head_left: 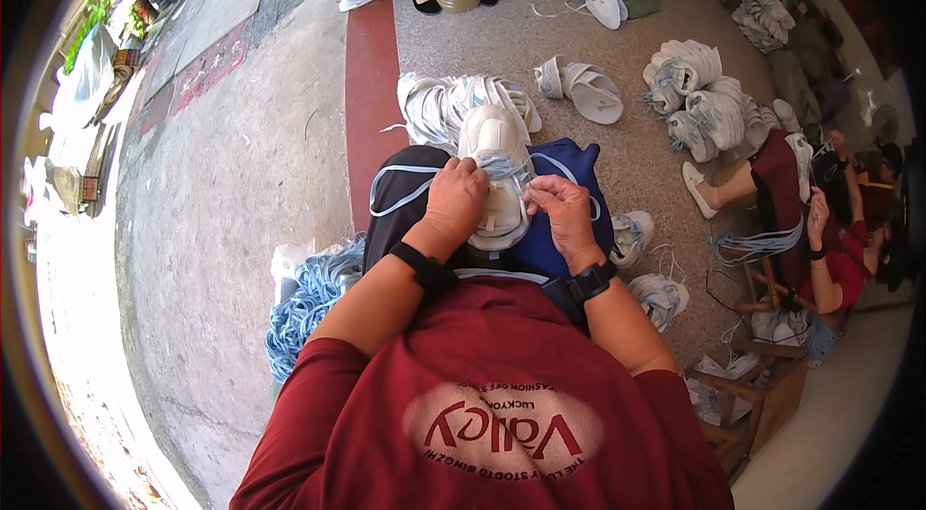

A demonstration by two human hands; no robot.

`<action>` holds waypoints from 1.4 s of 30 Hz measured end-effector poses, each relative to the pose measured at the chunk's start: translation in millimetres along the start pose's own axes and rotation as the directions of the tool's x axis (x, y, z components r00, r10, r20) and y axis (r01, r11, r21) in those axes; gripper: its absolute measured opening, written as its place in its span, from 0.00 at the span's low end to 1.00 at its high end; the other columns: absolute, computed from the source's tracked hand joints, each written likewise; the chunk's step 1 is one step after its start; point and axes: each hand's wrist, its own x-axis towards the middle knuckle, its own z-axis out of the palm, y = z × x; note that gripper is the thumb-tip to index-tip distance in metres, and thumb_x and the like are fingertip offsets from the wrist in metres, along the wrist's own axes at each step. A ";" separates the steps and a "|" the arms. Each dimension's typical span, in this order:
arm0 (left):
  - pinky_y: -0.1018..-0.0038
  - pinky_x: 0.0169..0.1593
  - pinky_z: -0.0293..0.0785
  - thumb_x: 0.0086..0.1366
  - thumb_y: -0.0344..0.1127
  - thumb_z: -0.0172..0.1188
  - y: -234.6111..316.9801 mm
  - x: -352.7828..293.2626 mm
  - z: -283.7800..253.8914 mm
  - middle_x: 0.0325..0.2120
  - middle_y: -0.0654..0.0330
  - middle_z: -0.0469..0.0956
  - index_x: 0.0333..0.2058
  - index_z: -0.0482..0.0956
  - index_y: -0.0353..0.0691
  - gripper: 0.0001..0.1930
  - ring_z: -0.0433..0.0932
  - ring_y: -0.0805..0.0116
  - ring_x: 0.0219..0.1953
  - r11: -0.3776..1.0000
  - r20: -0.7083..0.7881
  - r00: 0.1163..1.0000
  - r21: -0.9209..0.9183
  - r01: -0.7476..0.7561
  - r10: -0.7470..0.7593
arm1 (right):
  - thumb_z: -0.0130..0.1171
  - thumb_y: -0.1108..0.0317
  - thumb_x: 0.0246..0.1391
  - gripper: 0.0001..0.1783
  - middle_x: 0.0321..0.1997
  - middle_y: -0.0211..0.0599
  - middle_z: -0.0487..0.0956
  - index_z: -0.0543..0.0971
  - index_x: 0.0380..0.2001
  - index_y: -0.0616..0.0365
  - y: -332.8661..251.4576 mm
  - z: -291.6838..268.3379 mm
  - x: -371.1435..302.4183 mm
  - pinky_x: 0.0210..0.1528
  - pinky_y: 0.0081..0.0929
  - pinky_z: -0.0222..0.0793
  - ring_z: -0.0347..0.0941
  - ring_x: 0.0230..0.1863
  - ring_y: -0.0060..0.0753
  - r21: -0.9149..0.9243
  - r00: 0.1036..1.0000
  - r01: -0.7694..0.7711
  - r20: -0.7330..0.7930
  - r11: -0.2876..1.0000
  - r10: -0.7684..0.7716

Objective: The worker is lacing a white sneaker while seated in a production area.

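A white shoe upper [495,132] rests across my lap, its toe pointing away from me, with light blue lacing across its middle. A loose length of light blue shoelace [403,190] loops out to the left over my dark-clad thigh. Another loop of it curves over the blue cloth on the right. My left hand [457,200] is closed at the left edge of the upper, fingertips at the lacing. On the opposite side, my right hand [563,211] pinches the lace beside the eyelets. Fingers partly hide the lace ends.
Beyond my knees lies a row of white uppers [453,107], with two loose uppers [588,91] to its right. Blue laces [318,293] are heaped at my left. A co-worker in red [844,264] sits at right near a wooden stool [762,389]; another person's feet [424,1] show ahead.
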 end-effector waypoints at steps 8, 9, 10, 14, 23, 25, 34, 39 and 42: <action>0.68 0.40 0.67 0.49 0.34 0.55 22.7 4.1 -27.7 0.27 0.61 0.73 0.23 0.77 0.43 0.04 0.70 0.61 0.35 0.997 -0.061 0.996 -0.025 -0.074 0.072 | 0.55 0.77 0.49 0.04 0.23 0.31 0.76 0.78 0.29 0.65 1.0 -2.3 2.9 0.27 0.15 0.65 0.68 0.21 0.16 -0.009 0.999 0.016 -0.028 1.000 -0.016; 0.67 0.39 0.67 0.49 0.34 0.56 25.8 4.4 -29.5 0.26 0.62 0.72 0.23 0.77 0.43 0.04 0.70 0.62 0.35 0.991 -0.102 0.986 -0.021 -0.134 0.132 | 0.55 0.77 0.49 0.03 0.23 0.31 0.76 0.77 0.28 0.65 0.7 -1.6 2.9 0.27 0.14 0.65 0.68 0.21 0.16 -0.009 0.999 0.020 -0.027 1.000 -0.020; 0.67 0.39 0.67 0.49 0.34 0.56 24.6 4.8 -26.7 0.26 0.62 0.72 0.23 0.77 0.43 0.04 0.70 0.62 0.35 0.990 -0.103 0.986 -0.022 -0.137 0.134 | 0.55 0.77 0.49 0.03 0.23 0.31 0.76 0.77 0.28 0.65 0.9 -0.4 1.9 0.27 0.14 0.65 0.68 0.21 0.16 -0.010 0.999 0.022 -0.029 1.000 -0.022; 0.68 0.38 0.66 0.49 0.35 0.56 12.8 9.8 -9.0 0.24 0.62 0.70 0.24 0.75 0.44 0.03 0.69 0.63 0.35 0.979 0.004 0.979 0.027 -0.203 0.203 | 0.55 0.78 0.49 0.03 0.22 0.30 0.76 0.77 0.27 0.65 0.6 1.8 3.8 0.26 0.14 0.64 0.67 0.20 0.15 -0.050 0.999 0.013 -0.039 0.999 -0.015; 0.67 0.34 0.70 0.51 0.31 0.59 41.8 1.6 -28.6 0.25 0.58 0.71 0.27 0.71 0.40 0.06 0.72 0.58 0.30 0.732 -0.061 0.870 -0.514 -0.448 0.490 | 0.56 0.76 0.43 0.03 0.20 0.30 0.76 0.77 0.23 0.64 -1.1 4.3 12.6 0.24 0.17 0.64 0.68 0.20 0.18 -0.138 0.996 -0.085 -0.045 0.987 0.079; 0.66 0.34 0.70 0.53 0.32 0.58 43.4 -7.7 -26.6 0.26 0.57 0.71 0.27 0.71 0.39 0.06 0.73 0.57 0.30 0.680 0.031 0.842 -0.606 -0.412 0.538 | 0.56 0.76 0.40 0.03 0.18 0.35 0.75 0.77 0.21 0.65 0.7 4.7 20.7 0.24 0.22 0.64 0.68 0.20 0.22 -0.545 0.997 0.077 0.053 0.835 -0.057; 0.65 0.36 0.70 0.56 0.32 0.57 52.8 -24.1 -41.9 0.25 0.53 0.73 0.27 0.73 0.34 0.07 0.74 0.53 0.30 0.486 0.257 0.668 -0.855 -0.180 0.698 | 0.51 0.74 0.38 0.05 0.23 0.52 0.76 0.76 0.17 0.63 -13.8 42.5 29.7 0.34 0.43 0.70 0.74 0.29 0.55 -0.965 0.969 0.236 0.225 0.116 -0.103; 0.65 0.37 0.69 0.56 0.32 0.57 47.2 -26.7 -39.7 0.26 0.52 0.74 0.28 0.74 0.34 0.07 0.74 0.53 0.31 0.461 0.238 0.682 -0.872 -0.163 0.692 | 0.52 0.75 0.37 0.06 0.25 0.52 0.77 0.77 0.21 0.64 -18.4 50.8 29.9 0.35 0.42 0.71 0.75 0.30 0.52 -0.952 0.952 0.305 0.305 -0.017 0.024; 0.65 0.38 0.69 0.57 0.32 0.57 42.5 -26.7 -41.0 0.26 0.52 0.74 0.28 0.74 0.34 0.07 0.74 0.53 0.31 0.449 0.231 0.697 -0.882 -0.145 0.679 | 0.53 0.76 0.36 0.06 0.26 0.52 0.77 0.78 0.21 0.64 -19.7 52.0 31.6 0.34 0.42 0.72 0.76 0.30 0.52 -0.931 0.931 0.364 0.362 -0.040 0.031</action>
